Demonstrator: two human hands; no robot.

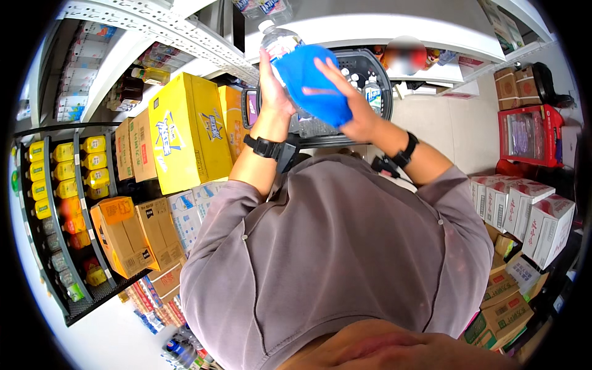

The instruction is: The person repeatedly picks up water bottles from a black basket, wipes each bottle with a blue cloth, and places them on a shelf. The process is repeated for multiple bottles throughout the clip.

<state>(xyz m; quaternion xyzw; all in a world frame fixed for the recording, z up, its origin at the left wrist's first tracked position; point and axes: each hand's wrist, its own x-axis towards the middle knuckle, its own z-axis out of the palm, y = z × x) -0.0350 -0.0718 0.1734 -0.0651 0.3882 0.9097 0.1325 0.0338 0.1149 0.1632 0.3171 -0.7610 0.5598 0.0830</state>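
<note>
My left hand (274, 92) grips a clear plastic bottle (282, 41) with a white cap and a printed label. The bottle is tilted, cap towards the shelf. My right hand (358, 108) holds a blue cloth (307, 76) against the bottle's side, and the cloth hides much of its body. Beneath both hands is a dark grey plastic basket (386, 76). Inside it stand several clear bottles with white caps, among them a labelled bottle (373, 95). My forearms partly cover the basket's near side.
Ahead runs a white shelf (351, 27) with more clear bottles (273, 9) on it. To the left are a yellow carton (189, 134), brown cartons (157, 226) and a black rack (76, 185) of bottles. White cartons (550, 226) and a red box (530, 135) stand to the right.
</note>
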